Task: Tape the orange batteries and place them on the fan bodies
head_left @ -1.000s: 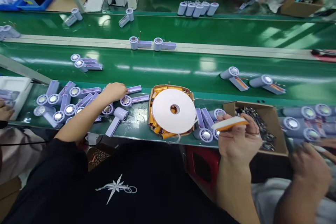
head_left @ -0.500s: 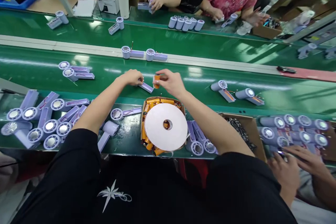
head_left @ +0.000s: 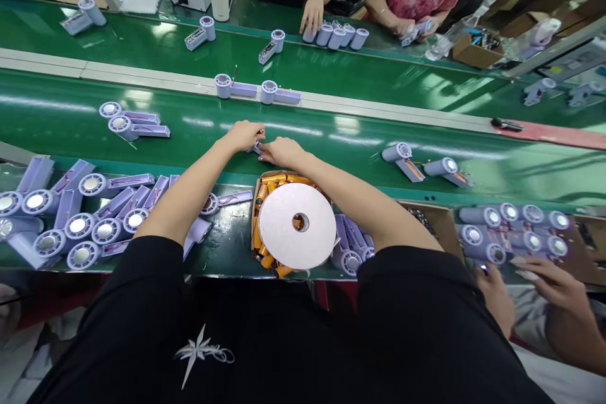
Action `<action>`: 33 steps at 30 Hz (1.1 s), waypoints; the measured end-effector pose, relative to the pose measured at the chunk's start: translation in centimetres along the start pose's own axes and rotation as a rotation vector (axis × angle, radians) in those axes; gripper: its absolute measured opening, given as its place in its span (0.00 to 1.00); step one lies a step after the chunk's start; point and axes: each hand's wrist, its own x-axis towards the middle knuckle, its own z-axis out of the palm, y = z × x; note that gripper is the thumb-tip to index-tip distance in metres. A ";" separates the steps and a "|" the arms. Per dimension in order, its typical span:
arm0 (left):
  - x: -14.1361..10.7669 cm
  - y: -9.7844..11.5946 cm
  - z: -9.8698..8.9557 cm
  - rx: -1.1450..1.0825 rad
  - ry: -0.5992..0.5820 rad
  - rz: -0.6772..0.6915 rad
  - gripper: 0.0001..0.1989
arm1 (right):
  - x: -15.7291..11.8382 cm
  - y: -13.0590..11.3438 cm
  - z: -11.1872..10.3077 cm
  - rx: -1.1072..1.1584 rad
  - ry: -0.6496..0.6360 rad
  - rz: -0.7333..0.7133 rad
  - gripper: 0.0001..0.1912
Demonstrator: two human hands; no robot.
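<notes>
Over the green belt, my left hand (head_left: 246, 134) is closed on a lavender handheld fan body (head_left: 255, 148), mostly covered by my fingers. My right hand (head_left: 283, 151) has its fingers bent down at the handle end of that same piece, close beside my left. Whatever lies under the right fingertips is hidden. Below my hands, an open cardboard box (head_left: 255, 221) holds orange cylindrical batteries (head_left: 265, 259). A white reel (head_left: 279, 240) with a hole in its centre lies on top of them.
Several lavender fan bodies (head_left: 80, 225) crowd the left bench; others (head_left: 351, 262) lie right of the box. Two pairs rest on the belt (head_left: 322, 151), left and right. A co-worker's hands (head_left: 558, 284) work at the right. Across the line, another person's hand (head_left: 313, 12) touches lavender cylinders (head_left: 336, 38).
My right hand has moved left and down to the fan body; the orange battery it held is now out of sight. Across the line, a person's hand has moved right to the cylinders.
</notes>
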 end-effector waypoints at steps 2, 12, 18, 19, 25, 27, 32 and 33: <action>0.0 0.5 -0.3 -0.005 0.013 -0.002 0.14 | 0.2 0.3 -1.1 0.010 -0.053 -0.037 0.24; -19.0 10.6 -0.7 -0.042 -0.055 0.863 0.37 | -26.7 2.2 0.5 0.840 0.614 0.161 0.23; -25.1 11.4 0.6 -0.011 0.162 0.609 0.38 | -31.9 -8.2 7.6 1.223 0.300 0.184 0.20; -25.6 11.0 0.7 -0.040 0.234 0.579 0.39 | -31.2 -10.0 8.5 1.268 0.312 0.129 0.20; -28.3 7.4 1.9 -0.046 0.523 0.365 0.48 | -28.8 -11.8 9.6 0.969 0.098 -0.314 0.13; -29.1 6.4 2.4 -0.045 0.540 0.326 0.45 | -28.7 -8.9 8.9 0.824 0.221 -0.245 0.13; -30.4 6.4 3.5 -0.040 0.571 0.307 0.43 | -27.4 -2.6 7.5 0.382 0.408 -0.131 0.15; -30.5 6.6 3.7 -0.038 0.565 0.307 0.44 | -27.1 -2.0 7.4 0.380 0.376 -0.137 0.14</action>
